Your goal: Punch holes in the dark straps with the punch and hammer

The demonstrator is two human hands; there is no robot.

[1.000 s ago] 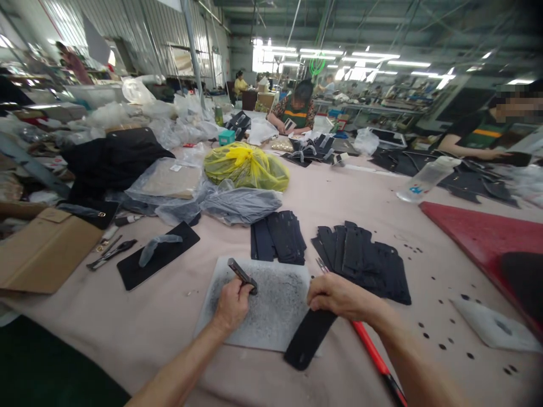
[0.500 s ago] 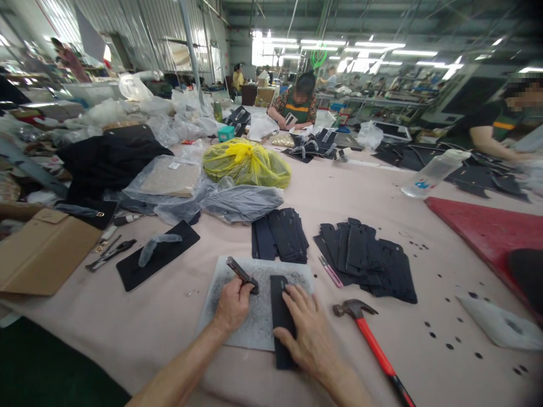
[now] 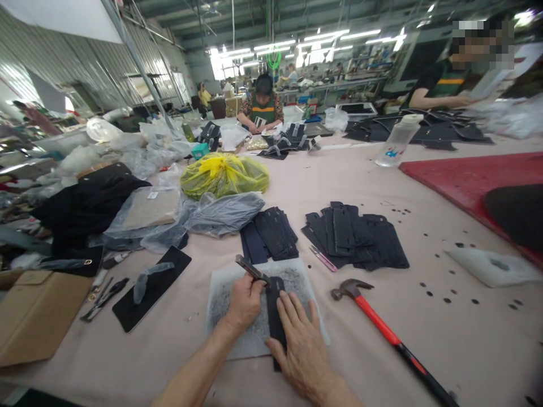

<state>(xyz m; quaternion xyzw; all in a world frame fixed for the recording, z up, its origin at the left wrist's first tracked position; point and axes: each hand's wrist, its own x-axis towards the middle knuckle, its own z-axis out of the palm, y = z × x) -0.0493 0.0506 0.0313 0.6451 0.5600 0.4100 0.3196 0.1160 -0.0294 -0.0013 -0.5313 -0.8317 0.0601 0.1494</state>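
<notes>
My left hand (image 3: 245, 304) is closed around a dark metal punch (image 3: 251, 268), which slants with its lower end at the upper left edge of a dark, narrow panel (image 3: 276, 314). Whether the tip rests on the panel or just beside it I cannot tell. Flat on that panel lies my right hand (image 3: 299, 342), fingers stretched out and thumb at its left edge. Underneath is a pale, scuffed board (image 3: 220, 328). To the right of my right hand lies a claw hammer (image 3: 375, 316) with a red and black handle.
Two piles of dark panels (image 3: 271, 234) (image 3: 356, 234) lie beyond the board, with pink-handled snips (image 3: 323, 259) nearby. A black piece (image 3: 150, 288) and a cardboard box (image 3: 38, 316) are on the left. A yellow bag (image 3: 224, 175), a bottle (image 3: 399, 141) and a red sheet (image 3: 458, 181) stand farther back. A co-worker (image 3: 261, 104) sits opposite.
My left hand has brought the punch rightward from over the board to the panel's upper edge. My right hand still presses the panel. The whole view has shifted and tilted.
</notes>
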